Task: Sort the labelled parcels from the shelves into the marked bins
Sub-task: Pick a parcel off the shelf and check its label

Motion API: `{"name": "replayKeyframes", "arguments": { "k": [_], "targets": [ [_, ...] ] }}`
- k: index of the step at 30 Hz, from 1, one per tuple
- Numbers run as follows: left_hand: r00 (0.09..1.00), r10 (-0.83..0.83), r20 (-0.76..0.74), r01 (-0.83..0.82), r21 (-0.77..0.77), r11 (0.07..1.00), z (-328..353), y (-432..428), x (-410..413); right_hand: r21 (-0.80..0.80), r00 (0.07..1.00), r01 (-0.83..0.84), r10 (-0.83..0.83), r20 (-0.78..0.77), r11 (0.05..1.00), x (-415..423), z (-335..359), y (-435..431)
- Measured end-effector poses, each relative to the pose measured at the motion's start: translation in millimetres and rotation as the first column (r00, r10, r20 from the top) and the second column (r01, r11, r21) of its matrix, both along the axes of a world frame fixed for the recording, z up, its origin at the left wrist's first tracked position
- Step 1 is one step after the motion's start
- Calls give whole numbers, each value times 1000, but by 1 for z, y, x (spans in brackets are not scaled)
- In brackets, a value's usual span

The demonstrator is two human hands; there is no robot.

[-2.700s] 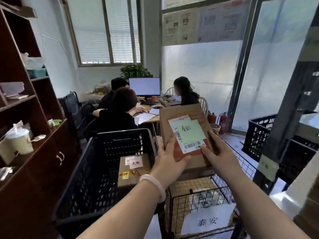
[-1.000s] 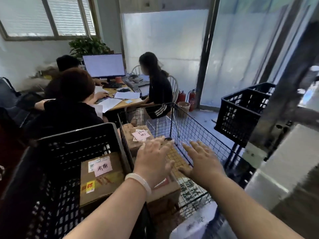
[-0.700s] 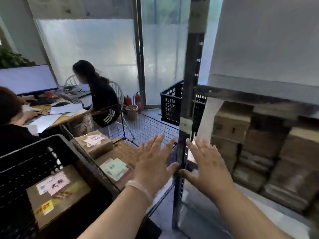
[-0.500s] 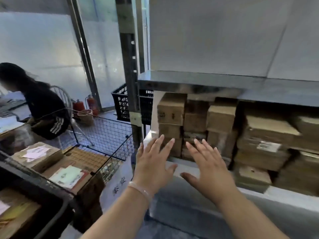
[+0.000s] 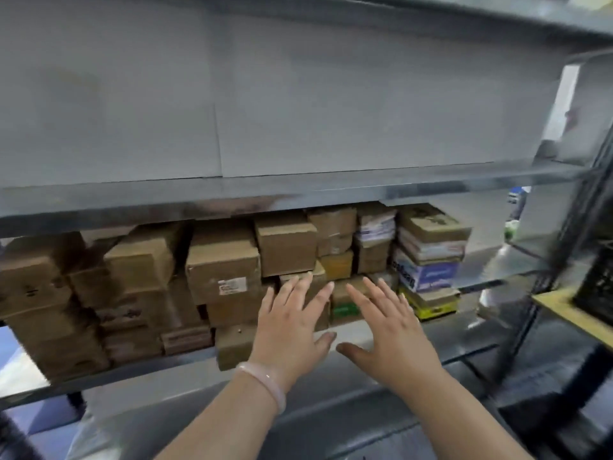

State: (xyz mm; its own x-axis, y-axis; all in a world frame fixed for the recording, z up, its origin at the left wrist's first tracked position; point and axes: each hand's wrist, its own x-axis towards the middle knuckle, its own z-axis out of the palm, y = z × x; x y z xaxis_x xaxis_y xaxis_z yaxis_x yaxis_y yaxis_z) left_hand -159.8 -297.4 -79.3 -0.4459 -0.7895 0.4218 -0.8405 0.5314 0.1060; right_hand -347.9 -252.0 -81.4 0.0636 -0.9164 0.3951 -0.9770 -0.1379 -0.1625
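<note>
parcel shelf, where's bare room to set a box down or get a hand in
Bare: the shelf's front strip before the green-labelled box, and its right end past the yellow box. Left of the left hand, cardboard parcels are packed tight.

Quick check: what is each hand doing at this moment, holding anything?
Left hand: open, fingers spread, holding nothing, reaching toward the parcels on the shelf.
Right hand: open, fingers spread, holding nothing.
</note>
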Motion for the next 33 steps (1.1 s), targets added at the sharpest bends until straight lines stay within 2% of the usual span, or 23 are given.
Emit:
{"name": "replayKeyframes", "arguments": {
  "k": [7,12,19,25,28,33],
  "targets": [
    [991,-117,-68,121,57,991,5,-13,-188,19,988,156,-156,-11,988,-177,10,16],
    [976,-127,-178,153,141,978,9,-27,-279,34,980,195,-196,31,980,-268,18,12],
    [947,5,-320,85,266,960,12,-71,-327,74,969,143,-154,193,987,-315,17,-39],
    [884,88,-460,83,338,937,14,-138,-348,129,911,113,-155,382,985,-337,21,-111],
    [842,116,-526,112,381,918,15,-171,-360,104,862,91,-131,489,990,-350,27,-152],
    [789,181,-587,136,454,881,20,-217,-376,141,723,77,-152,673,987,-368,33,-214]
  ]
}}
